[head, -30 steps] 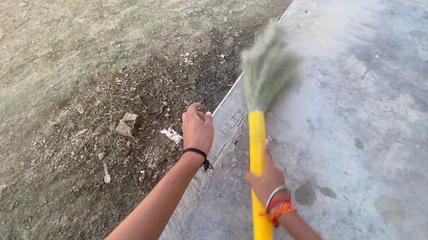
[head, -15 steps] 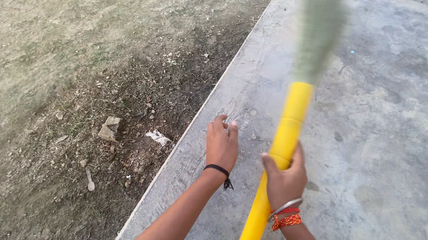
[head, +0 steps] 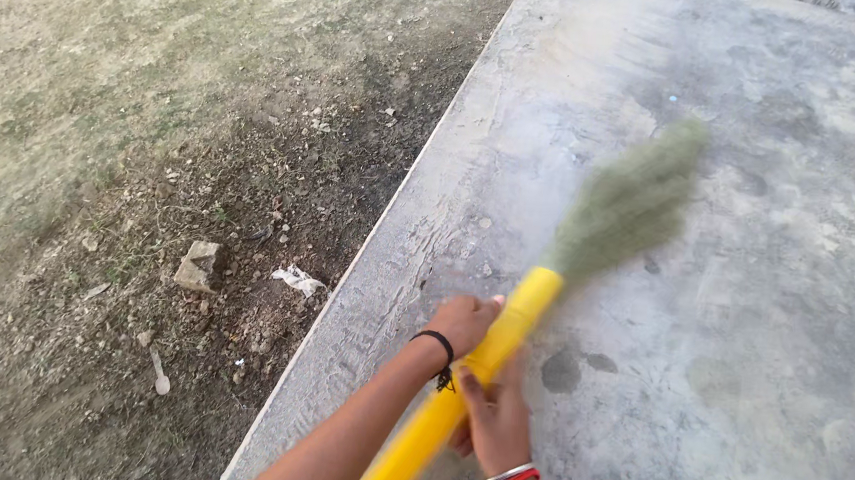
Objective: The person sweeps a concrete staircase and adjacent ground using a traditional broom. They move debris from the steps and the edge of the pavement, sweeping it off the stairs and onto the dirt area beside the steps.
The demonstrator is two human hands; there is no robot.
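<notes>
I hold a broom with a yellow handle and a greenish bristle head, blurred by motion, slanting up to the right over the grey concrete slab. My left hand, with a black band on its wrist, is against the handle higher up and seems to grip it. My right hand, wearing a silver bangle and red-orange threads, is wrapped around the handle lower down.
The slab's edge runs diagonally from top centre to bottom left. Left of it lies bare dirt with dry grass, a small stone block, a scrap of white litter and a pale stick. Dark stains mark the concrete.
The broom head has swung from the slab edge rightward over the concrete. My left hand, free in the air before, has come onto the handle above my right hand.
</notes>
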